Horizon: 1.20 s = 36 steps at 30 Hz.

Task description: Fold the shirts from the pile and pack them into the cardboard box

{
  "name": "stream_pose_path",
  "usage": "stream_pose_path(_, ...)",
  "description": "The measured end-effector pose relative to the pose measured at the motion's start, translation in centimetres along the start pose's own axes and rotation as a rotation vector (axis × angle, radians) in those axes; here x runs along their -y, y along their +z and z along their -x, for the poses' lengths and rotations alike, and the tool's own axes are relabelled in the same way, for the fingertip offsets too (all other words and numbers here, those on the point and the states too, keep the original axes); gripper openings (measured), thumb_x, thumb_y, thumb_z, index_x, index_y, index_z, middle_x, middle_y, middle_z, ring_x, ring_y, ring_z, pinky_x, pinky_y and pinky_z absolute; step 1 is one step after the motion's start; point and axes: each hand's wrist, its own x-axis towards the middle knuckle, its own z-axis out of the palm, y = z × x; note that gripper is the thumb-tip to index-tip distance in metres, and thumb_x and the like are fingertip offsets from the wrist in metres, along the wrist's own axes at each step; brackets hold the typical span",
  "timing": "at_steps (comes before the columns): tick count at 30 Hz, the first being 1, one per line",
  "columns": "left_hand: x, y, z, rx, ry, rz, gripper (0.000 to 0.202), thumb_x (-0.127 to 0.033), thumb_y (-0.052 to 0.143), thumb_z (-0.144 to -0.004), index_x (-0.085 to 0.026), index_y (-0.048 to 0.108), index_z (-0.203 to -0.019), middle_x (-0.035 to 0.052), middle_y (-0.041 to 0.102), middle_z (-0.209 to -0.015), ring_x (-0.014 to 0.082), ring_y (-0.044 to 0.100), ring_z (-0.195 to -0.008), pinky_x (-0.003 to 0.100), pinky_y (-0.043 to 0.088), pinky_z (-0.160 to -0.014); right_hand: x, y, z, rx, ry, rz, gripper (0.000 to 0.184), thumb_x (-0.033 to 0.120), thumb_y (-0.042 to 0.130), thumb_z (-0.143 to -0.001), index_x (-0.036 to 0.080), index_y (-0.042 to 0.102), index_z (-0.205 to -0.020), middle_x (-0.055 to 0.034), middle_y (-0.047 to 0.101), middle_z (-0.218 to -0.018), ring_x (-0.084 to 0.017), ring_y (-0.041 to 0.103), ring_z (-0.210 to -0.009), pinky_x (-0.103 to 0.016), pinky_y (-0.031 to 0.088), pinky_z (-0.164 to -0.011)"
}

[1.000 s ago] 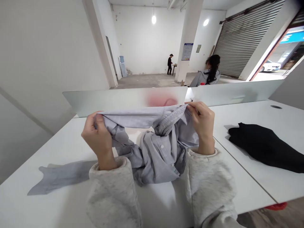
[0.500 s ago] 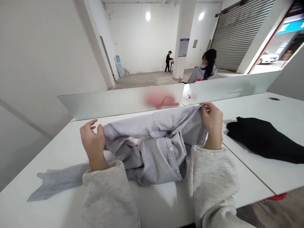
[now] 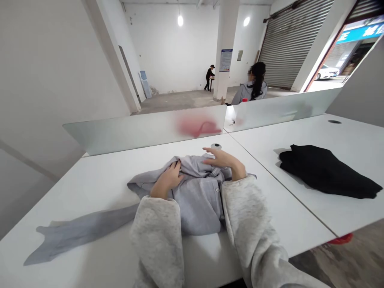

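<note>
A light grey button-up shirt (image 3: 198, 208) lies crumpled on the white table, its white buttons showing near the right side. One sleeve (image 3: 87, 228) stretches out flat to the left. My left hand (image 3: 168, 179) rests on the upper part of the shirt, fingers extended over the bunched cloth and thumb apart. Just over the shirt's far edge is my right hand (image 3: 223, 159), its fingers spread and holding nothing. Whether its lower fingers touch the cloth I cannot tell.
A folded black garment (image 3: 324, 170) lies on the table to the right. Behind the shirt is a round cable hole (image 3: 216, 146). A frosted divider (image 3: 135, 134) runs along the back, a red shape blurred behind it. Beyond it, one person (image 3: 255, 86) sits and another (image 3: 209, 77) stands.
Both hands have let go of the shirt's raised far edge and moved inward. The held-up cloth has dropped onto the table in a bunch, uncovering the cable hole.
</note>
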Motion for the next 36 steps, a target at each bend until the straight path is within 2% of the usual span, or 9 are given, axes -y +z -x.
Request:
stream_pose_path(3, 0.2, 1.3, -1.0, -0.071, 0.072, -0.042, 0.064, -0.030, 0.042, -0.084, -0.005, 0.028, -0.141, 0.0215, 0.022, -0.151, 0.0301, 0.022, -0.139, 0.045, 0.027, -0.110, 1.2, 2.2, -1.9, 0.096, -0.075, 0.013, 0.078, 0.047, 0.066, -0.076, 0.022, 0.035, -0.143, -0.0117, 0.056, -0.129, -0.023, 0.056, -0.111, -0.030, 0.044, -0.088)
stream_pose_path(7, 0.2, 1.7, -1.3, -0.066, 0.209, -0.019, 0.057, -0.017, 0.034, -0.087, -0.009, 0.027, -0.142, 0.0169, 0.025, -0.152, 0.0228, 0.022, -0.140, 0.040, 0.027, -0.112, 2.7, 3.9, -3.2, 0.165, -0.170, 0.083, 0.033, 0.042, 0.058, -0.083, 0.021, 0.066, -0.107, -0.0057, 0.070, -0.090, -0.016, 0.062, -0.074, -0.024, 0.042, -0.065)
stream_pose_path(11, -0.8, 1.7, -1.0, 0.001, 0.184, -0.082, 0.052, -0.011, 0.036, -0.085, -0.008, 0.036, -0.137, 0.0181, 0.035, -0.146, 0.0245, 0.035, -0.134, 0.040, 0.032, -0.109, 3.1, 3.6, -3.6, -0.089, -0.187, 0.057, 0.025, 0.026, 0.048, -0.089, 0.017, 0.069, -0.079, -0.0035, 0.069, -0.075, -0.012, 0.057, -0.065, -0.022, 0.036, -0.062)
stream_pose_path(14, -1.9, 1.3, -0.8, -0.018, 0.115, -0.110, 0.051, -0.007, 0.039, -0.083, -0.012, 0.039, -0.133, 0.0160, 0.045, -0.140, 0.0261, 0.046, -0.126, 0.040, 0.039, -0.102, 2.7, 2.9, -3.7, -0.316, -0.085, -0.043, 0.025, 0.024, 0.046, -0.090, 0.015, 0.068, -0.081, -0.0037, 0.068, -0.075, -0.012, 0.057, -0.067, -0.022, 0.037, -0.064)
stream_pose_path(16, -2.5, 0.7, -0.7, -0.096, 0.032, -0.091, 0.043, -0.007, 0.038, -0.083, -0.015, 0.045, -0.124, 0.0136, 0.056, -0.127, 0.0256, 0.055, -0.114, 0.040, 0.045, -0.093, 2.7, 2.9, -3.7, -0.362, -0.086, -0.104, 0.023, 0.024, 0.046, -0.090, 0.015, 0.067, -0.087, -0.0041, 0.069, -0.083, -0.012, 0.058, -0.070, -0.023, 0.039, -0.067)
stream_pose_path(20, -2.9, -0.9, -0.4, -0.351, -0.045, 0.046, 0.021, -0.013, 0.041, -0.085, -0.019, 0.047, -0.104, 0.0079, 0.063, -0.103, 0.0213, 0.061, -0.094, 0.036, 0.048, -0.080, 4.2, 4.7, -4.3, -0.225, -0.341, -0.095, 0.022, 0.021, 0.048, -0.088, 0.016, 0.065, -0.101, -0.0067, 0.066, -0.106, -0.014, 0.060, -0.088, -0.024, 0.042, -0.079)
stream_pose_path(23, -2.7, -1.6, -0.1, -0.421, 0.015, 0.116, 0.014, -0.017, 0.046, -0.083, -0.021, 0.047, -0.097, 0.0059, 0.061, -0.099, 0.0191, 0.060, -0.094, 0.032, 0.047, -0.079, 5.5, 7.8, -5.1, -0.084, -0.437, 0.051, 0.024, 0.022, 0.046, -0.089, 0.017, 0.066, -0.103, -0.0101, 0.060, -0.120, -0.019, 0.055, -0.106, -0.030, 0.041, -0.089)
stream_pose_path(29, -2.7, -1.9, 0.3, -0.165, -0.029, 0.038, 0.021, -0.016, 0.037, -0.085, -0.023, 0.057, -0.090, 0.0031, 0.068, -0.090, 0.0199, 0.062, -0.086, 0.033, 0.045, -0.078, 5.8, 12.4, -5.8, 0.181, -0.246, 0.267, 0.022, 0.020, 0.056, -0.082, 0.016, 0.066, -0.101, -0.0136, 0.062, -0.116, -0.024, 0.062, -0.096, -0.031, 0.046, -0.078)
stream_pose_path(36, -2.9, -2.9, 0.8, -0.094, 0.015, 0.161, 0.026, -0.019, 0.035, -0.085, -0.023, 0.059, -0.094, 0.0018, 0.070, -0.090, 0.0181, 0.063, -0.088, 0.029, 0.046, -0.078, 5.7, 10.5, -5.6, 0.095, -0.168, 0.260, 0.028, 0.027, 0.043, -0.090, 0.018, 0.061, -0.109, -0.0130, 0.068, -0.104, -0.025, 0.063, -0.096, -0.031, 0.046, -0.074)
